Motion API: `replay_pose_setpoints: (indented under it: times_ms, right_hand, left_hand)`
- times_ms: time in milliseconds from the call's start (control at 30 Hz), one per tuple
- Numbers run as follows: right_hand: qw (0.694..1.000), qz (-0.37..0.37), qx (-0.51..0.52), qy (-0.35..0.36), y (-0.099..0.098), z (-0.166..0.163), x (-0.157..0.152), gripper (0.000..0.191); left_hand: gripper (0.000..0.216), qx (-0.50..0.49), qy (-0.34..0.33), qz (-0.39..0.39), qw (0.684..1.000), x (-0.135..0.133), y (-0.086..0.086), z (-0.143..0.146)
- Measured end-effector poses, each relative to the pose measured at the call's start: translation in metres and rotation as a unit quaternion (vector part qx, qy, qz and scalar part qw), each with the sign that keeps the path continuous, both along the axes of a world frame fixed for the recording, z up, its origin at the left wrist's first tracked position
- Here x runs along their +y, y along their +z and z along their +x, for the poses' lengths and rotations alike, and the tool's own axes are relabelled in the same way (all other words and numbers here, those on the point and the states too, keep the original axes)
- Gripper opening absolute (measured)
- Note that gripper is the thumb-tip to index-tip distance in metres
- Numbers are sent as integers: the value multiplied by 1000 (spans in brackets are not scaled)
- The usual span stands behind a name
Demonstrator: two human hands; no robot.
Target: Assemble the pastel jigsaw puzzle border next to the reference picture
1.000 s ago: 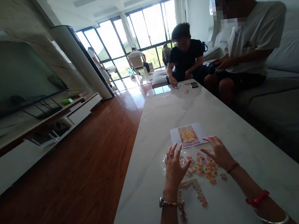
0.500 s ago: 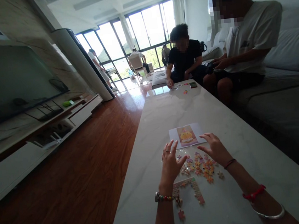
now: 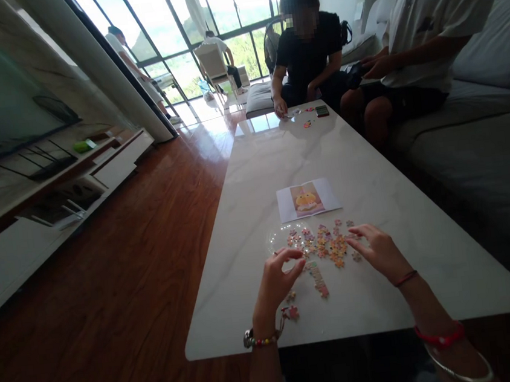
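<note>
Loose jigsaw puzzle pieces (image 3: pixel 329 247), mostly orange, yellow and pink, lie in a heap on the white marbled table. My left hand (image 3: pixel 276 280) hovers at the heap's near left edge. Its thumb and fingertips come together in a pinch; anything between them is too small to make out. Below it is a joined strip of puzzle pieces (image 3: pixel 320 281), partly hidden by the hand. A separate pink puzzle piece (image 3: pixel 293 313) lies by my left wrist. At the heap's right side is my right hand (image 3: pixel 380 251), thumb and fingers apart, holding nothing visible.
Beyond the heap lies a creased picture sheet (image 3: pixel 309 200) with a yellow figure. A person in black (image 3: pixel 306 52) handles small items at the table's far end. Another person (image 3: pixel 430 33) sits on the sofa (image 3: pixel 480 125) at right. The table's near edge (image 3: pixel 343 335) shows.
The view has tilted down, showing the table's near edge. My left hand's spread fingers have drawn together at the tips. My right hand stays apart from the left, its thumb and fingers still separated.
</note>
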State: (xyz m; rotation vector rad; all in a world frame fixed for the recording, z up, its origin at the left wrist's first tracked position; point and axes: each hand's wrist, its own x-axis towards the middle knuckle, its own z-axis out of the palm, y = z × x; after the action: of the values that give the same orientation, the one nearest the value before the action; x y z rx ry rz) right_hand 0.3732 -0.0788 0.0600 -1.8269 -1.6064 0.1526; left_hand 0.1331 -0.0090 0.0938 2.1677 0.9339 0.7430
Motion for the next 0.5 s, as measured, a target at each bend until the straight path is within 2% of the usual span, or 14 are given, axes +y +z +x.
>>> replay_pose_setpoints:
  times_ms: [100, 200, 367, 500]
  right_hand:
    - [996, -81, -7, 24, -7, -7, -29, 23]
    - [989, -141, -23, 34, -10, -12, -38, 27]
    - [991, -129, -25, 3, -15, -7, -29, 29]
    - [994, -90, -7, -54, -18, 2, -20, 32]
  left_hand:
    - [12, 20, -48, -51, 997, -24, -6, -8]
    - [10, 23, -35, -58, 997, -32, -15, -7]
    - [11, 3, -8, -36, 999, -28, -25, -3]
    - [13, -16, 28, -18, 999, -20, -28, -2]
